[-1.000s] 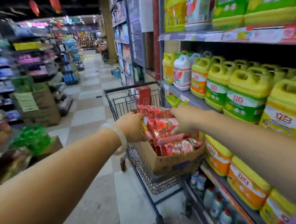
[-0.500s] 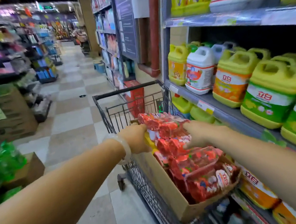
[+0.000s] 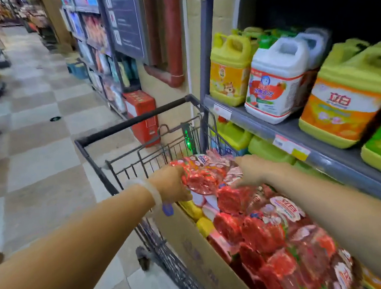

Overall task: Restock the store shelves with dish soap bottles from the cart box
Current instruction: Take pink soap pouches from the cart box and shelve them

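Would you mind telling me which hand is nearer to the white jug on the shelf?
Right. The right hand lies below the white jug, by the shelf; the left hand is farther out toward the aisle.
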Tool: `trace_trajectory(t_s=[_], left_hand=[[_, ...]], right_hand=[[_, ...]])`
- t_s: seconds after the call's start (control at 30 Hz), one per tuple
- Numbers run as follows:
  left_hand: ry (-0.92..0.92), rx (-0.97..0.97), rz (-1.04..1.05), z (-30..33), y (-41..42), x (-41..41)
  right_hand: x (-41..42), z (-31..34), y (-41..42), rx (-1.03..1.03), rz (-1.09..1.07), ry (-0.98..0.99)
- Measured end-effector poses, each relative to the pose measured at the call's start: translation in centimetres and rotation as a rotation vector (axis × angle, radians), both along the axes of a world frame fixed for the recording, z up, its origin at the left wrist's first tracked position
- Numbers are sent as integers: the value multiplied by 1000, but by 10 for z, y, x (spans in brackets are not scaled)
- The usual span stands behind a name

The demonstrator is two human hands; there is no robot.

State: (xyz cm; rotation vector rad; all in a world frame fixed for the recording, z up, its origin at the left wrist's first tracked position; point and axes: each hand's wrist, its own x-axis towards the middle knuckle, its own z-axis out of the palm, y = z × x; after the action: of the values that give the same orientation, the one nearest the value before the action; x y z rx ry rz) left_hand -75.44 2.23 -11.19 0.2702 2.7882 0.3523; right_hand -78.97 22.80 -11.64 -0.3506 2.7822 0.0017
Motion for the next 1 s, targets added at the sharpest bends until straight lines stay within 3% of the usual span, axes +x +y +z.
trace_trajectory(t_s=[0.3, 0.53, 0.8, 1.0], left_hand=[[-131, 31, -93, -43, -1, -140], [-239, 12, -266, -80, 30, -212], [-489, -35, -476, -121, 38, -252], [-598, 139, -388, -138, 50, -263]], right_hand=[[-111, -51, -17, -89, -155, -127], [-135, -91, -4, -69, -344, -208], [-138, -135, -17, -8, -646, -196], [-156, -141, -32, -19, -783, -195]])
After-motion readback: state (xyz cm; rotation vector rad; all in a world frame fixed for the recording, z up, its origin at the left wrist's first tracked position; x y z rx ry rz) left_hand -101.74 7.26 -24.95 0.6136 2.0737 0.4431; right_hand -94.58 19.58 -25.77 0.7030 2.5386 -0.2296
